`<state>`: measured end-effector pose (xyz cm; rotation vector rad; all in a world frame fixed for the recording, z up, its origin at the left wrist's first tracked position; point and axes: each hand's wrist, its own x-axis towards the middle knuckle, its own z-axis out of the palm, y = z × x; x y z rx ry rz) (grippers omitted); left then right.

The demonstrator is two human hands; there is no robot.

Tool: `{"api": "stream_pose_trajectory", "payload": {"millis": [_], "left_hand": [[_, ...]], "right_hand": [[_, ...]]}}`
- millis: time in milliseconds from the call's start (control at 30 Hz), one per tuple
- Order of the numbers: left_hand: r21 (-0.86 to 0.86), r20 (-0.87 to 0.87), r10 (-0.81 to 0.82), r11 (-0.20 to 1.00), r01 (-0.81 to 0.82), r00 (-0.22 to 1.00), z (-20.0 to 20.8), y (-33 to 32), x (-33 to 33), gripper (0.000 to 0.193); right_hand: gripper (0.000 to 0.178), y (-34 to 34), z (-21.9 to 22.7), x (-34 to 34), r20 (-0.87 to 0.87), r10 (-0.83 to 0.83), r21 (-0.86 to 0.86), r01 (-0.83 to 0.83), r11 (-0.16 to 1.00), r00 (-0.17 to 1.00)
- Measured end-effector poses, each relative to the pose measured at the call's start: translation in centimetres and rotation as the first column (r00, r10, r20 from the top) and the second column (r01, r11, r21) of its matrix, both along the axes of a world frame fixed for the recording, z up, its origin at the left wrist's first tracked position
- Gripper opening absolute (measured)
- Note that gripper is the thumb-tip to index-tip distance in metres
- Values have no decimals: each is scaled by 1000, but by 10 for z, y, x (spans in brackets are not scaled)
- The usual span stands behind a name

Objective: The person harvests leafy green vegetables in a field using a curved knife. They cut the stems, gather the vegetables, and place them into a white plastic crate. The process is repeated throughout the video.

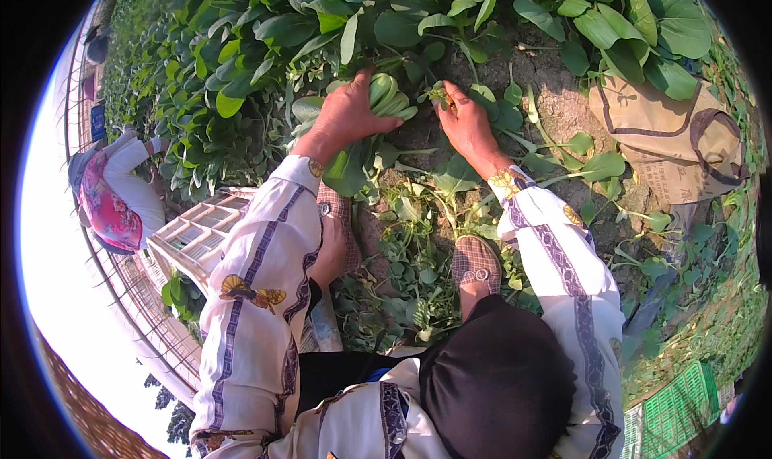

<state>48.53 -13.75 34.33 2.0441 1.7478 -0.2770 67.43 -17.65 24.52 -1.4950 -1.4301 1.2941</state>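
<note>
Your left hand is gripping a bunch of greens above the soil bed — your right hand is pinching a leaf, probably trimming; stripping it cleanly comes next.

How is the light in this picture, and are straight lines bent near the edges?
Head view: strong sun overexposes the left rim to white; both hands, left hand on the green bunch and right hand, are sharp; the white crate edges bend; corners are black.

Both hands reach forward, left clenched, right pinching.
</note>
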Motion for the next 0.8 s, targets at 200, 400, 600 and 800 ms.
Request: {"api": "stream_pose_trajectory", "payload": {"millis": [200,400,600,800], "left_hand": [[-19,53,43,999,-42,998,1,-6,0,101],[-18,30,45,999,-44,999,-5,-8,0,101],[-3,66,77,997,-77,995,3,-12,2,100],[-113,504,212,977,-179,837,34,-64,8,93]], "right_hand": [[37,-4,0,1,-93,-71,153,85,985,993],[38,-3,2,2,155,48,31,-54,998,987],[38,-4,1,13,240,106,129,-140,982,965],[31,-29,60,37,-494,-192,-305,38,951,848]]}}
